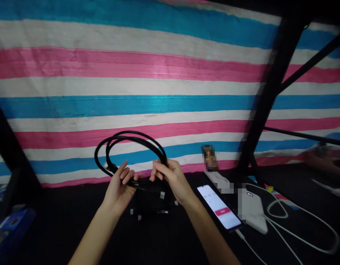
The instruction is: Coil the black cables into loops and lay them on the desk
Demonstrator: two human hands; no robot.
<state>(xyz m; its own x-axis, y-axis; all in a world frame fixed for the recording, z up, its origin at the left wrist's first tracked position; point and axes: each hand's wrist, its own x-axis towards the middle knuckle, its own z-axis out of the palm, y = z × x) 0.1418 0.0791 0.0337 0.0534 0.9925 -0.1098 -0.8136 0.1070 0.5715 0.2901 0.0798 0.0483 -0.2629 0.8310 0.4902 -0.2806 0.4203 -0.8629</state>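
Note:
A black cable (131, 138) is bent into loose loops that rise above both hands. My left hand (121, 187) is closed around the lower left part of the loops, with a connector end showing just above it. On the other side, my right hand (170, 175) pinches the strands where they come down. Beneath the hands, more black cables with pale-tipped plugs (162, 195) lie on the black surface (76, 221). Dark cable against dark surface makes their outlines hard to separate.
Right of my hands lie a lit phone (219, 208), a white power bank (254, 211) and a looping white cable (305, 208). A blue box (17, 230) sits at left. Black metal posts (265, 99) stand before a striped sheet (148, 84). Another person's blurred hand (321, 162) appears far right.

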